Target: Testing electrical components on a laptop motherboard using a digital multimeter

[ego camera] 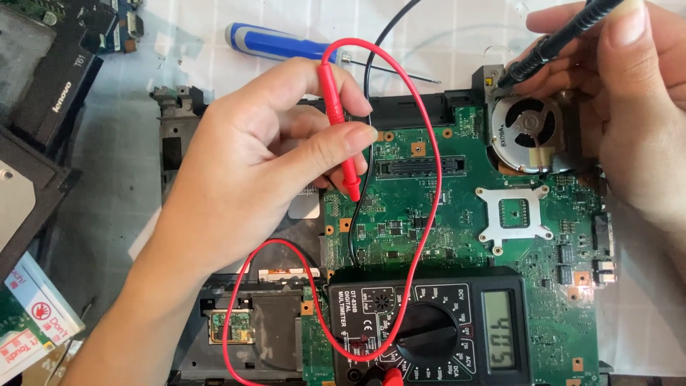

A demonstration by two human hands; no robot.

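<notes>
Centrally, a red plastic test probe is pinched by the left hand over the green circuit board, tip down. A black probe is gripped by the right hand at the fan's edge. The black multimeter covers the board's near edge.

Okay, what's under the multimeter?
The multimeter lies on the green board's lower edge. The board shows above and right of it; whatever is beneath its body is covered.
</notes>
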